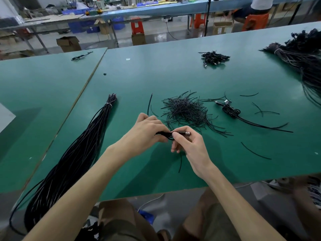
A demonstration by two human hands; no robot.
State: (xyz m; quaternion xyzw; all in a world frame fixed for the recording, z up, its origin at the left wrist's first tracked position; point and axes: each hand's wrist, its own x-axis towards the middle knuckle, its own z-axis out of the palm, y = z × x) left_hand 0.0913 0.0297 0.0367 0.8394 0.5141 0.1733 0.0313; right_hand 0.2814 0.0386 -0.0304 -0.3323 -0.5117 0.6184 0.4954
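Both hands hold the folded black cable (165, 135) just on the near side of the pile of short ties (186, 110): the left hand (147, 129) curls round the bundled loops, and the right hand (189, 146) pinches the end by its metal plug (186, 133). The step looks like binding the bundle, so it likely goes best with the left grip firm so no loop slips, and a tie wound snugly round the middle, clear of the plug.

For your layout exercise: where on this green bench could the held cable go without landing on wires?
Bare room lies between the long bundle and the far heap, and on the left table. Crowded around the tie pile and coiled cable.
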